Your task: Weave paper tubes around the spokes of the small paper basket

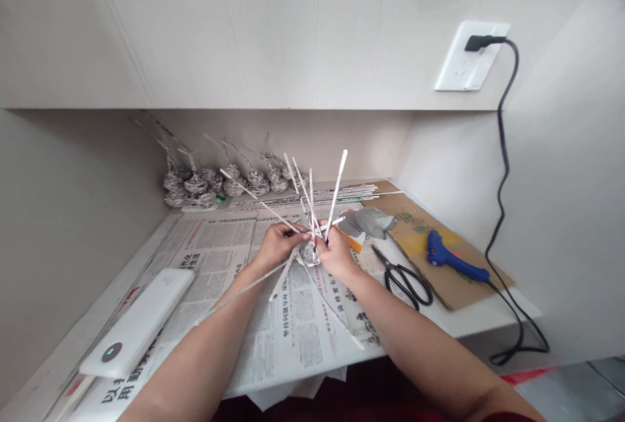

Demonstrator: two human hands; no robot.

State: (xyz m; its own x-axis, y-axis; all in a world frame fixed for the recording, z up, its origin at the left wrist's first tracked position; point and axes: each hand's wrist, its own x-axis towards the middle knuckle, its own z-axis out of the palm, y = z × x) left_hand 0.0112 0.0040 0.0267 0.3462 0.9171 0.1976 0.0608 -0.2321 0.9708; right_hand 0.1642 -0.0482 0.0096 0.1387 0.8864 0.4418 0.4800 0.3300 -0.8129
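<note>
On newspaper [222, 236] spread over a white table [483, 315]: one small woven paper piece [308, 255], between the two hands, paper sticks [336, 191] fanning up and outward from it.

Left hand [280, 244]: fingers curled, thumb and forefinger pinched on a stick at the piece's near-left side. Right hand [336, 253]: closed about the piece's right side, thumb along the stick bases; fingertips partly hidden.

Step in hand, by judgement: bending sticks around the rim. Next move calls for a steady right grip and a careful left-hand fold, without creasing the paper.

Also: woven gourd shapes [256, 181], at the back left; loose stick bundle [385, 191], behind the hands; black scissors [410, 284], right; blue glue gun [456, 262], on cardboard [439, 288]; white slab-like device [141, 321], left.
</note>
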